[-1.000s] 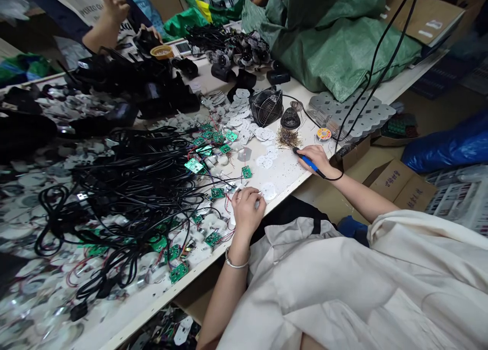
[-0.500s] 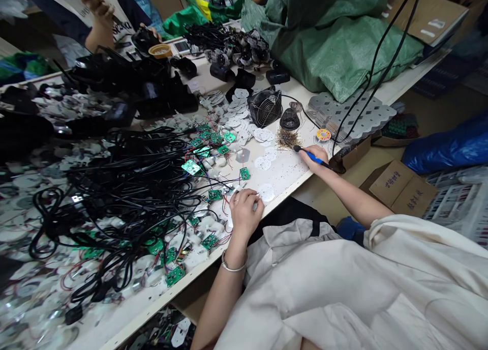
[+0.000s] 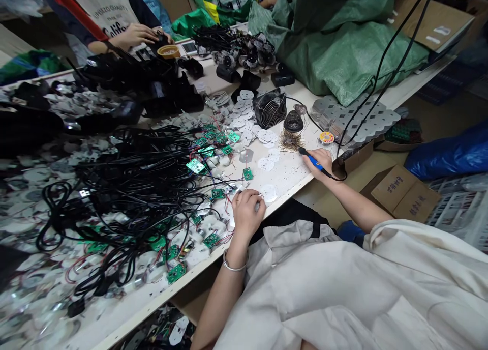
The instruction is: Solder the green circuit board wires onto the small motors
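Your right hand [image 3: 319,163] is closing around the blue soldering iron [image 3: 314,162], whose black front end is pointing toward ten o'clock, just beside a pile of brownish debris [image 3: 292,141]. The iron's fine tip is hard to make out there. Its cord [image 3: 345,174] is looping past the table edge at four o'clock from that hand. From the same hand, a dark lump [image 3: 293,121] is sitting at eleven o'clock, the fan [image 3: 270,111] is standing farther out between ten and eleven, and a solder spool [image 3: 327,138] is lying near, just past twelve.

Your left hand [image 3: 248,211] is resting at the near edge with curled fingers; you cannot tell from here whether they are pinching anything. A small green board [image 3: 247,174] is lying at twelve o'clock from it, and a white disc [image 3: 268,193] near its fingers at one to two.

The table edge [image 3: 292,189] is slanting from eight o'clock to two, with both your arms crossing it. The roomiest stretch is lying between your hands, dark specks dotting it. Black cables [image 3: 145,182] are crowding your left hand's nine-to-ten side.
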Demonstrator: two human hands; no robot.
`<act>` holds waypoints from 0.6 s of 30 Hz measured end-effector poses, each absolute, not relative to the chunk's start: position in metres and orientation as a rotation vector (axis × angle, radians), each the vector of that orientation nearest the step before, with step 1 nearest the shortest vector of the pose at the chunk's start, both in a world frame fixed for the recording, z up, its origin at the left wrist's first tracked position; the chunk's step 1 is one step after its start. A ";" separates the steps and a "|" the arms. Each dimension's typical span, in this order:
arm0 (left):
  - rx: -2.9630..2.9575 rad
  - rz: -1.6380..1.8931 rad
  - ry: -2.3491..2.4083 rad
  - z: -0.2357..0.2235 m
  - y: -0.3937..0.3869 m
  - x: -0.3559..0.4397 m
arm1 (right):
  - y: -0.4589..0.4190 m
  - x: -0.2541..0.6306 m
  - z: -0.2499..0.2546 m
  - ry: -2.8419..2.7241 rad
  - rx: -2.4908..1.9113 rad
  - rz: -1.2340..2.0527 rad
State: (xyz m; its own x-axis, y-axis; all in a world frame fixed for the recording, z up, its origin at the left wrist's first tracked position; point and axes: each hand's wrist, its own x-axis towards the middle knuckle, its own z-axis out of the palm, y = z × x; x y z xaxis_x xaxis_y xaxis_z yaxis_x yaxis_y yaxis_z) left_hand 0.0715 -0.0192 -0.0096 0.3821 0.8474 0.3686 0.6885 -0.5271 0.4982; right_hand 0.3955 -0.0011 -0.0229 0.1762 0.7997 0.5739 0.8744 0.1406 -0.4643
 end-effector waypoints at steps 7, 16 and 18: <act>2.358 0.832 1.376 -0.007 -0.021 0.072 | -0.001 0.399 -0.029 -1.617 -1.649 -0.140; 2.347 0.832 1.384 -0.007 -0.022 0.071 | -0.005 0.401 -0.024 -1.708 -1.610 -0.100; 2.346 0.834 1.384 -0.007 -0.022 0.071 | -0.005 0.402 -0.023 -1.765 -1.586 -0.076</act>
